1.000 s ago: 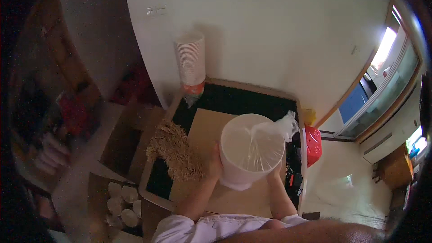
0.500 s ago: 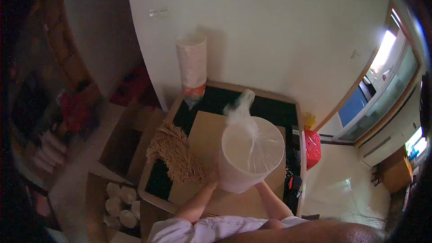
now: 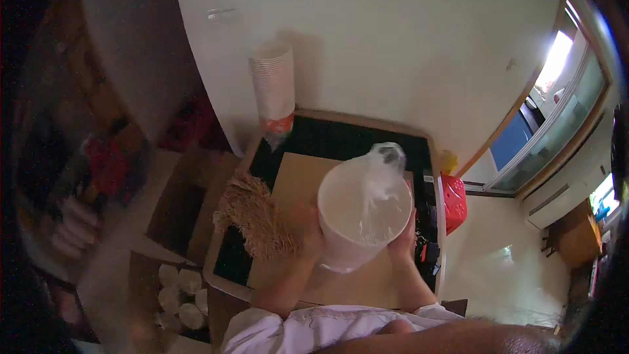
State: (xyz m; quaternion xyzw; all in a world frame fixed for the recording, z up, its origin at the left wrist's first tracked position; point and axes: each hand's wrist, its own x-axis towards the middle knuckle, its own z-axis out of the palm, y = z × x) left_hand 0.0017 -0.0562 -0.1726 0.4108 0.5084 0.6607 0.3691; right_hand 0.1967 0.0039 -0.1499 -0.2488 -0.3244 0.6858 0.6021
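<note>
Held over the table is a large white paper tub, its round mouth facing up toward me. Loose clear plastic wrap hangs over and around the mouth, gathered into a crumpled tail at its far right. I cannot tell whether it is one tub or a nested stack. My left hand is pressed round its left side, my right hand round its right side; some fingers are hidden behind it. Beneath lies a flat cardboard sheet. Left of my left hand is a bundle of brown, straw-like strands.
A tall stack of nested white tubs stands at the table's far left corner, by the wall. An open carton holding several white rolled or cup-like pieces is at lower left. Beyond the right table edge sits a red plastic basket.
My hands have slid up to opposite sides of the tub, the right now showing along its side. The plastic tail has flopped from the far left to the far right.
</note>
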